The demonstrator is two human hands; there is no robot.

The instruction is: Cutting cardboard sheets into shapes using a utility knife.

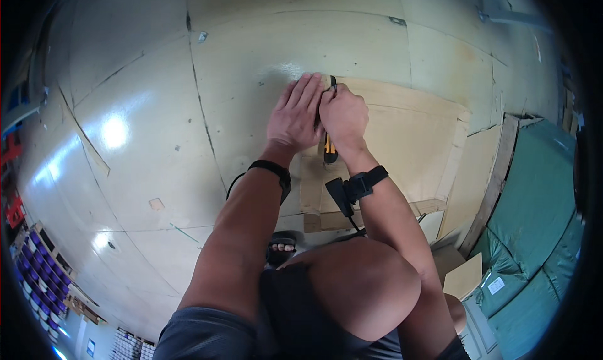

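Note:
On the floor lies a flat, tan cardboard box, its left part under my hands. My right hand is closed around a yellow-and-black utility knife. The knife's handle end sticks out below the fist, and its dark front end shows just above the fingers, at the cardboard's upper left edge. The blade is too small to make out. Flat beside it, my left hand rests with fingers stretched out along the cardboard's left edge. The two hands are close together.
Green wrapped bundles stand at the right behind a wooden board. A cardboard strip and small scraps lie on the pale floor. Purple-and-white stacked items sit at the lower left. My bent knee is close below.

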